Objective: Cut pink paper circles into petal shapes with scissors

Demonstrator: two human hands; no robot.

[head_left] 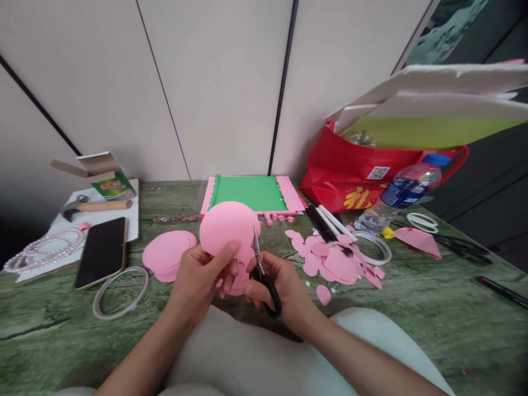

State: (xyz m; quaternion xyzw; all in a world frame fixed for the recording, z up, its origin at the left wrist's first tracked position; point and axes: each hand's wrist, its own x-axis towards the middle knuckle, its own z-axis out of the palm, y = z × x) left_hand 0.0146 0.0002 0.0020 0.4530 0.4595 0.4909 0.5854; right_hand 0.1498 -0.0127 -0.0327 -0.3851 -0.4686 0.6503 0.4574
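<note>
Between thumb and fingers, my left hand [206, 275] pinches a pink paper circle [226, 225], held upright above the table. My right hand [280, 286] is closed round the black handles of a pair of scissors [270, 294]. Their blades point up and lie against the circle's right edge; whether they are apart is hard to make out. Below the circle, partly hidden by my hands, is more pink paper [239, 283]. A stack of pink circles [168, 256] lies left of my left hand, and a pile of pink paper pieces [334, 261] lies right of my right hand.
Green and pink sheets [247, 193] lie at the back. On the left are a phone [102, 250], a hammer [103, 205], bead strings [49, 250] and a tape roll [99, 300]. On the right stand a red bag [330, 170] and a leaning water bottle [406, 190], near another tape roll [385, 253].
</note>
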